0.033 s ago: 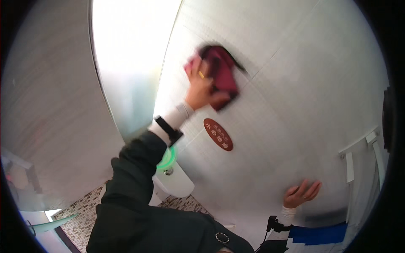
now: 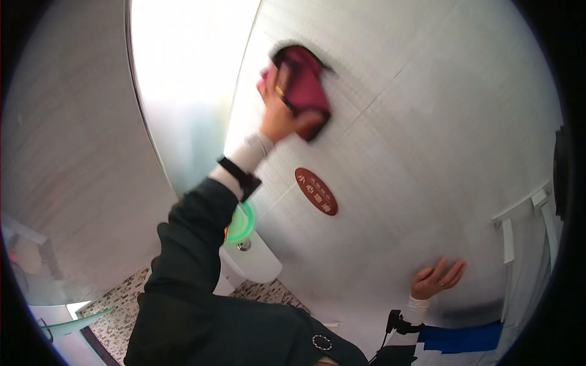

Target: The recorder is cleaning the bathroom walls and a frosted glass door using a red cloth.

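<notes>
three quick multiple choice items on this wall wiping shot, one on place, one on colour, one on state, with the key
1. Where is the oval sign?
A. on the tiled wall, below the cloth
B. on the floor
C. on the frosted window

2. What colour is the cloth?
A. blue
B. dark red
C. yellow

3. How is the right hand?
A. closed in a fist
B. gripping a bottle
C. open, flat on the wall

Key:
1 A, the oval sign sits on the tiled wall, lower than the cloth.
2 B, the cloth under the left hand is dark red.
3 C, the right hand rests with fingers spread against the wall, holding nothing.
</notes>
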`<action>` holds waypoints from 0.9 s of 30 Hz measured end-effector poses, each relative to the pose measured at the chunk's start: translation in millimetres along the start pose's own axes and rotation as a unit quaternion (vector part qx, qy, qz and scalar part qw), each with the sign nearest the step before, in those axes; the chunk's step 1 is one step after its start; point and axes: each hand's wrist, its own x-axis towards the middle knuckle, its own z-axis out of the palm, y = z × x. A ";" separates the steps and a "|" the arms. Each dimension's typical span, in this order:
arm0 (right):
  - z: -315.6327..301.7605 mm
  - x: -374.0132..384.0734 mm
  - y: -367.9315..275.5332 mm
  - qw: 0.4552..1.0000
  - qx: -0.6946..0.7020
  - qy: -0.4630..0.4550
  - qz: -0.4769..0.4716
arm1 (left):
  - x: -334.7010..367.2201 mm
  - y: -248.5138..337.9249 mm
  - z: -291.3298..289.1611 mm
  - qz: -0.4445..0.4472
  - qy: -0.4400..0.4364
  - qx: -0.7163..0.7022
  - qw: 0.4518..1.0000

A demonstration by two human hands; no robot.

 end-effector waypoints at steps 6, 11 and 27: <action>4.7 -7.3 3.3 0.999 -0.019 0.026 -0.022 | -14.8 -77.0 4.4 -0.192 0.014 -0.025 0.981; 4.9 -4.0 5.4 0.998 -0.029 0.042 -0.027 | -135.4 -96.0 23.3 -0.363 0.090 -0.010 0.927; 8.4 0.8 3.9 0.998 -0.006 0.055 -0.013 | -261.1 77.6 67.9 -0.378 0.042 -0.085 0.921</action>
